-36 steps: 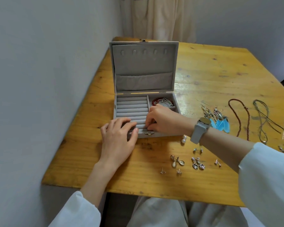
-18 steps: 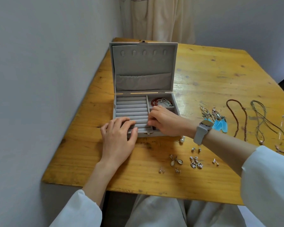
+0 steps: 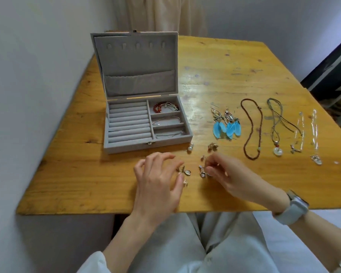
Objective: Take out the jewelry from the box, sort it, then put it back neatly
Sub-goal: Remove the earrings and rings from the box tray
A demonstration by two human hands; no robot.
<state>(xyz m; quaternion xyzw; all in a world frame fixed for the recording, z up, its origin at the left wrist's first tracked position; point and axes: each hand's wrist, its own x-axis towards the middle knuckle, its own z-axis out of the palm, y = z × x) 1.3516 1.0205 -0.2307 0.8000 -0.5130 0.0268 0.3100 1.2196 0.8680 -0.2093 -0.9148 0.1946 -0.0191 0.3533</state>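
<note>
The grey jewelry box (image 3: 146, 146) stands open at the table's left, lid upright. Its right compartments hold a red bead bracelet (image 3: 159, 108) and thin chains (image 3: 166, 121); the ring rolls are bare. In front of the box, my left hand (image 3: 156, 186) hovers with its fingers bent and spread over a pair of drop earrings (image 3: 186, 172) and a stud (image 3: 185, 183). To the right, the thumb and fingertips of my right hand (image 3: 232, 176) close on a small silver earring (image 3: 202, 173).
A pearl earring (image 3: 189, 148) and a small gold earring (image 3: 213, 146) lie near the box front. Blue feather earrings (image 3: 226, 129), a brown bead necklace (image 3: 252, 127), a cord necklace with white pendant (image 3: 277, 151) and thin clear chains (image 3: 315, 134) lie in a row at the right.
Both hands left the box and moved toward me to the small earrings on the table. The view has tilted down, showing all three right compartments.
</note>
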